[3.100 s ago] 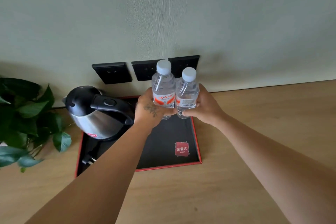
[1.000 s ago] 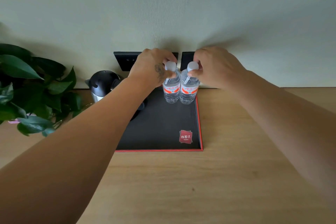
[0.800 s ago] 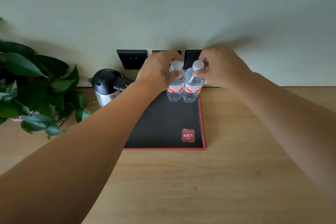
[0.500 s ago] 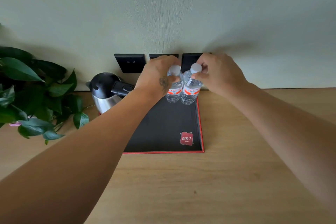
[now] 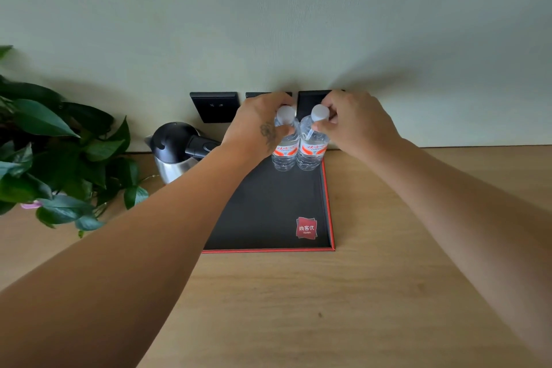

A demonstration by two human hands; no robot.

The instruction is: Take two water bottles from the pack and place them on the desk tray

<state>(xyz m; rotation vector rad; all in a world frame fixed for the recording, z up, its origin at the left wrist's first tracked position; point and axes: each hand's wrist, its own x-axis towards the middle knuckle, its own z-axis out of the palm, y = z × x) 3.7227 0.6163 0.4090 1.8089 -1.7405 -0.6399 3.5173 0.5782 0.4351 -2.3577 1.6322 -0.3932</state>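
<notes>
Where the tray's (image 5: 326,203) far right corner lies, two bottles stand upright, touching: left bottle (image 5: 285,148), right bottle (image 5: 312,151). The left hand (image 5: 258,125) and right hand (image 5: 355,122) each grasp one neck. One kettle (image 5: 174,151) stands at the tray's far left.

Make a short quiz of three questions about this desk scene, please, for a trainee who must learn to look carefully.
1. True or false: both water bottles stand upright on the tray.
2. Which corner of the tray holds the bottles? A) near left B) far right C) near right
3. Fill in: the object at the tray's left side, beside the plant, is a ____.

Key
1. True. The left bottle and the right bottle stand side by side; the left hand and the right hand each grip one near its cap.
2. B, the far right corner, by the wall sockets.
3. Kettle.
</notes>
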